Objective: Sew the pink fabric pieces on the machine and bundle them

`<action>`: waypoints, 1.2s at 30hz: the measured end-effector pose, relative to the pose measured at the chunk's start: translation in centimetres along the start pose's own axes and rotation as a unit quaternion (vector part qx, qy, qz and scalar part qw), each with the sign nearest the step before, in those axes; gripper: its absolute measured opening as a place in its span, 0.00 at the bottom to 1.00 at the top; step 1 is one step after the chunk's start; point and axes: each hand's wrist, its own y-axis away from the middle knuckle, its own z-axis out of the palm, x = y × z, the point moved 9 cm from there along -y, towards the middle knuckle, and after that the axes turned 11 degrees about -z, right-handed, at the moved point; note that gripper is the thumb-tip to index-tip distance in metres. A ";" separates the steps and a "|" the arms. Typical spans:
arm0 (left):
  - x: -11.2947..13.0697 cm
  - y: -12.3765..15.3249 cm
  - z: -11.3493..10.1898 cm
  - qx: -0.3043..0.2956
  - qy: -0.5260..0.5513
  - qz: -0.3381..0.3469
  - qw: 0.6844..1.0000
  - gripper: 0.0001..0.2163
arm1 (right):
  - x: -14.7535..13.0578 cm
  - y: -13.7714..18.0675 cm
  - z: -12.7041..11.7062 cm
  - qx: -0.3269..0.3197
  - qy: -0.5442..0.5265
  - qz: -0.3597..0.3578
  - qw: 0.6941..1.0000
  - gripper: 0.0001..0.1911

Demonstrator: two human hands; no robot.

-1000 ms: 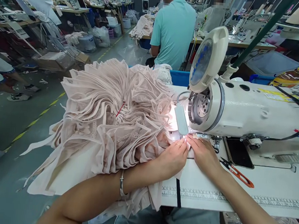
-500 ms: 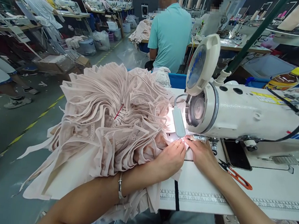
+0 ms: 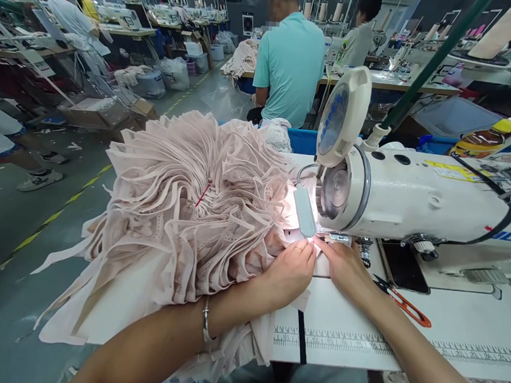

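Over at the sewing machine (image 3: 395,192), left hand (image 3: 294,267) pinches pink cloth (image 3: 302,301), right hand (image 3: 342,264) touches it (can't tell its grip), looks like seam-guiding, probably needing steady feeding next.

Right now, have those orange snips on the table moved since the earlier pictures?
No. The orange snips lie in the same place against the printed ruler and its black stripe; only the camera's view shifted a little.
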 end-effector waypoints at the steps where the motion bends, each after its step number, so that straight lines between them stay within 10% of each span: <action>1: 0.0 0.0 0.0 -0.001 -0.001 -0.001 1.000 0.16 | 0.1 0.0 0.1 0.000 0.003 0.000 1.000 0.30; 20: -3.7 0.2 -1.8 -0.053 0.021 -0.037 0.998 0.08 | 1.1 0.9 -1.1 0.086 -0.183 0.053 0.978 0.29; 36: -4.5 -0.3 -0.9 -0.057 0.108 -0.064 0.990 0.08 | -1.6 0.8 -3.2 0.145 -0.070 -0.051 0.986 0.25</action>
